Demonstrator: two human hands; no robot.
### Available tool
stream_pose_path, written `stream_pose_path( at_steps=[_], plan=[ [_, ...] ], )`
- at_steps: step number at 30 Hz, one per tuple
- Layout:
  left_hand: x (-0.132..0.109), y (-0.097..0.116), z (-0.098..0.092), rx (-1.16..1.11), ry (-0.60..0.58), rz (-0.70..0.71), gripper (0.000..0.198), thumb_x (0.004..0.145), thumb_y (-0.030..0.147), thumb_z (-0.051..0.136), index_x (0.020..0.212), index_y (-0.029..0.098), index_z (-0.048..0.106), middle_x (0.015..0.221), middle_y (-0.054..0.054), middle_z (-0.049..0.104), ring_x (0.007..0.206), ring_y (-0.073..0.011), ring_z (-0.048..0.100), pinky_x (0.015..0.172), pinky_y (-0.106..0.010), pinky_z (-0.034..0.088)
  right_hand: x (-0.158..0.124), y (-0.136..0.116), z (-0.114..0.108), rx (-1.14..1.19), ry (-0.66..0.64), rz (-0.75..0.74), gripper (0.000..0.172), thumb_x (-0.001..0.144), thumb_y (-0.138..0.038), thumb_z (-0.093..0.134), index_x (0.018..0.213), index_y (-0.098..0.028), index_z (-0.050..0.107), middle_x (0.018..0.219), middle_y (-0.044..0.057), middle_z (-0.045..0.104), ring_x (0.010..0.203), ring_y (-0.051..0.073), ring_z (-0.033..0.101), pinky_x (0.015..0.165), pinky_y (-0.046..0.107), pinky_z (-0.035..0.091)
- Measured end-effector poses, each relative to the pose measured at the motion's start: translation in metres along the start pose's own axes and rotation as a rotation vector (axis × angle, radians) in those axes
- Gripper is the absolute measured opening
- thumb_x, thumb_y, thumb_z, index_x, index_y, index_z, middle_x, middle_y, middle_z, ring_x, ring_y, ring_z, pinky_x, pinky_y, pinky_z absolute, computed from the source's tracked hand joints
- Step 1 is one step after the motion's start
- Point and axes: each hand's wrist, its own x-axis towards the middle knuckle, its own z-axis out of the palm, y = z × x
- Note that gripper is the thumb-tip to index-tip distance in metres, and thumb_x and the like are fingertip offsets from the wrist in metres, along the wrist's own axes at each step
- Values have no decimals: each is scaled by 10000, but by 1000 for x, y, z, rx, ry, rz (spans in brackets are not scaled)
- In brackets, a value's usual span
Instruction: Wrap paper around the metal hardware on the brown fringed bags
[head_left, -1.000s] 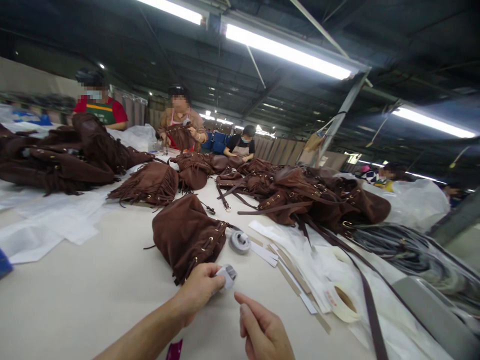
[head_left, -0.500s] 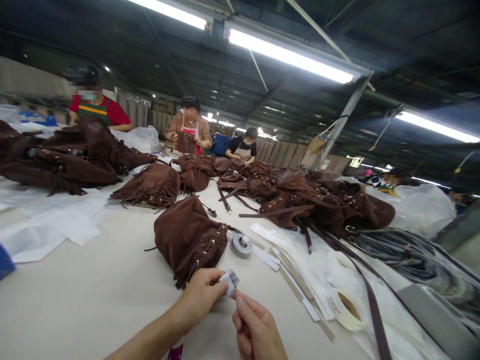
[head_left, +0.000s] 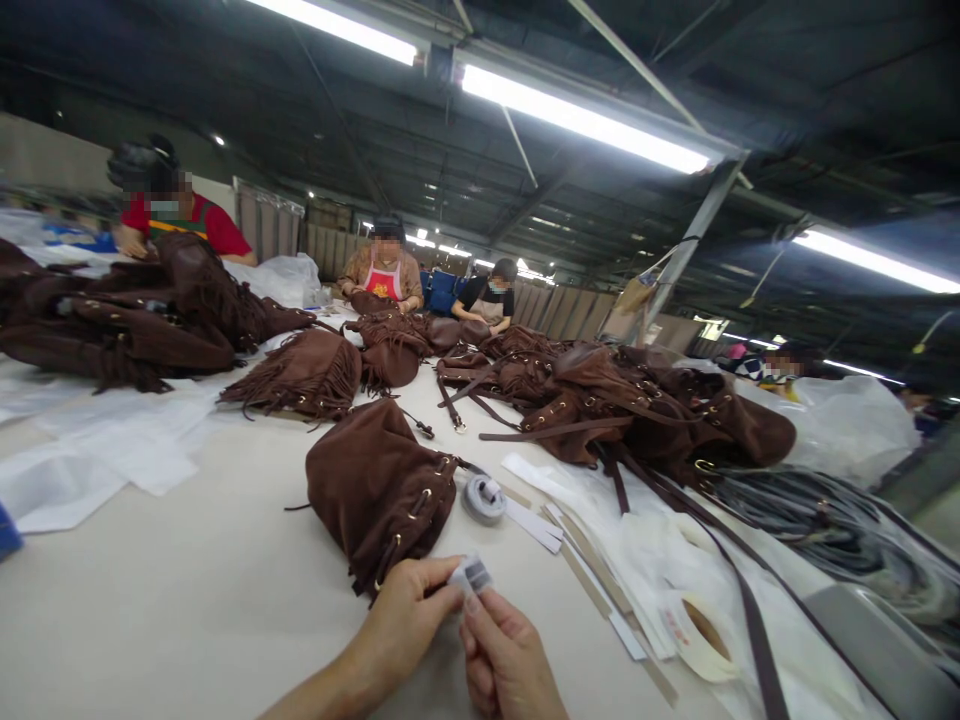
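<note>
Head view — fingers (head_left: 444,602) (2 hands (head_left: 401,620)) pinch greyish piece (head_left: 472,574).

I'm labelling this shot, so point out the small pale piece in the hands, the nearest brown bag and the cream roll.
Small pale piece (head_left: 472,574): head view, its exposed face.
Nearest brown bag (head_left: 367,475): head view, middle of its side.
Cream roll (head_left: 679,632): head view, left part of its ring.

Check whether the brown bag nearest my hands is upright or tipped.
Tipped: the bag lies over, its eyelet-lined edge facing sideways.
</note>
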Motion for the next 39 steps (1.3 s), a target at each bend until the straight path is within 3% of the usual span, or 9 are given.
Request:
stream_pose_path(
  at_steps=[4, 9, 14, 20, 23, 26, 29, 35, 39],
  plan=[
    [2, -8, 3, 2, 105, -66, 153, 762, 271, 573, 806, 153, 660, 841, -34, 678, 855, -208, 577, 774, -259, 425, 7, 9, -7, 55, -12, 25, 588, 557, -682, 760, 594, -186, 446, 394, -135, 342, 257, -5, 221, 275, 141, 123],
    [6, -22, 8, -178, 286, -160, 408, 614, 200, 663, 995, 178, 518, 1004, -73, 621, 855, -192, 584, 718, -263, 455, 9, 10, -13, 121, -57, 19, 533, 604, -620, 779, 695, -179, 492, 471, -131, 399, 285, -11, 232, 283, 131, 151],
    [5, -21, 4, -190, 232, -224, 450, 534, 159, 673, 962, 166, 533, 875, -45, 594, 822, -196, 563, 692, -268, 431, 11, 13, -22, 156, -99, 37, 515, 624, -595, 783, 800, -189, 520, 483, -134, 429, 278, -6, 236, 276, 131, 177],
    [4, -3, -4, -286, 141, -269, 234, 569, 237, 563, 775, 143, 622, 859, -42, 613, 782, -174, 524, 686, -266, 368, 8, 17, -31, 202, -184, 33, 501, 651, -562, 788, 904, -196, 558, 457, -134, 437, 282, -9, 186, 283, 129, 191],
    [4, 5, -5, -301, 114, -316, 262, 529, 215, 497, 732, 139, 644, 793, -30, 615, 708, -162, 496, 645, -270, 345, 4, 14, -29, 205, -208, 53, 498, 660, -545, 792, 941, -190, 584, 439, -129, 435, 282, -12, 169, 294, 124, 189],
    [4, 12, -6, -266, 72, -309, 330, 496, 186, 477, 748, 137, 684, 872, -52, 631, 807, -197, 530, 702, -277, 373, 2, 8, -26, 232, -209, 56, 464, 674, -516, 795, 937, -188, 599, 434, -126, 431, 287, -15, 160, 303, 115, 175],
    [5, 13, -6, -178, 82, -234, 344, 492, 170, 460, 736, 145, 701, 1024, -74, 608, 961, -232, 534, 771, -275, 392, 1, 3, -25, 263, -228, 81, 437, 679, -487, 804, 932, -192, 604, 439, -124, 450, 302, -18, 114, 304, 116, 182],
    [8, -3, -3, -87, 190, -195, 192, 604, 221, 450, 705, 164, 602, 962, -65, 582, 778, -180, 533, 669, -271, 404, 1, -1, -28, 276, -316, 123, 363, 706, -444, 799, 900, -196, 619, 428, -127, 440, 304, -21, 84, 315, 110, 179],
    [7, -2, -4, -53, 196, -171, 154, 648, 212, 429, 707, 178, 566, 996, -61, 588, 828, -184, 540, 704, -270, 404, 1, -3, -29, 265, -330, 133, 348, 709, -442, 797, 885, -197, 624, 438, -121, 449, 313, -16, 87, 321, 111, 192]
  ],
)
